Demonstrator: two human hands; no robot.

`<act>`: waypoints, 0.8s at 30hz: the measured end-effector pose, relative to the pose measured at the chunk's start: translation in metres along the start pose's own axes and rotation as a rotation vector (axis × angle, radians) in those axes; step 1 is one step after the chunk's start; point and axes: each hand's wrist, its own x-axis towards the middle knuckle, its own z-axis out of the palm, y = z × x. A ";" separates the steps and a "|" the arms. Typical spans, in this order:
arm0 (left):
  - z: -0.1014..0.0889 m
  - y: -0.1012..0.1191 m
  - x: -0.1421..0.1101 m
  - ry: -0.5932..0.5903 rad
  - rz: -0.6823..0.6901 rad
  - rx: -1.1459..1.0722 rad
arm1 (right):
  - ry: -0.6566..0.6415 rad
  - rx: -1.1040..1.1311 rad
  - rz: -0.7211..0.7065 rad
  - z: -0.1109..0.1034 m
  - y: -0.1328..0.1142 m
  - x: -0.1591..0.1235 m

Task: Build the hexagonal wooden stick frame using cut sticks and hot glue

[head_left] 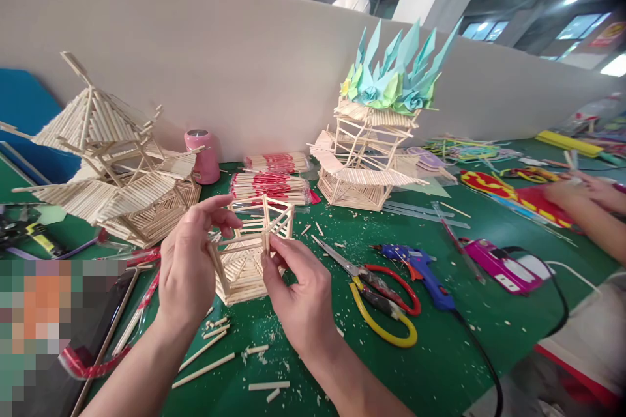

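A small open frame built of wooden sticks (244,273) stands on the green table in front of me, with a patterned stick floor and upright posts. My right hand (300,290) pinches one of its front posts between thumb and fingers. At its left side is my left hand (188,267), fingers apart and bent over the frame's upper corner; its thumb is hidden. Cut stick pieces (268,386) and crumbs lie in front of the frame. To the right rest scissors (366,287) with red and yellow handles and a blue glue gun (420,270).
Finished-looking stick pavilions stand at left (112,169) and behind (362,156), the latter topped with folded paper. Packs of sticks (268,187) and a pink container (203,155) sit near the partition. A purple power strip (506,266) and another person's hands (581,192) are at right.
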 end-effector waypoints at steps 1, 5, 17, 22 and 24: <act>0.002 0.001 -0.001 0.013 -0.020 -0.049 | 0.002 -0.002 -0.006 0.000 0.000 0.000; 0.009 0.007 -0.003 0.047 -0.019 -0.199 | 0.004 0.001 -0.012 0.000 0.001 0.000; 0.009 0.006 -0.001 0.050 -0.016 -0.153 | 0.023 0.023 -0.039 0.001 0.003 -0.004; 0.007 0.000 -0.001 0.059 -0.019 -0.048 | 0.028 0.013 -0.052 0.001 0.005 -0.005; 0.006 -0.002 -0.002 0.055 -0.010 -0.029 | 0.025 0.017 -0.050 0.000 0.005 -0.006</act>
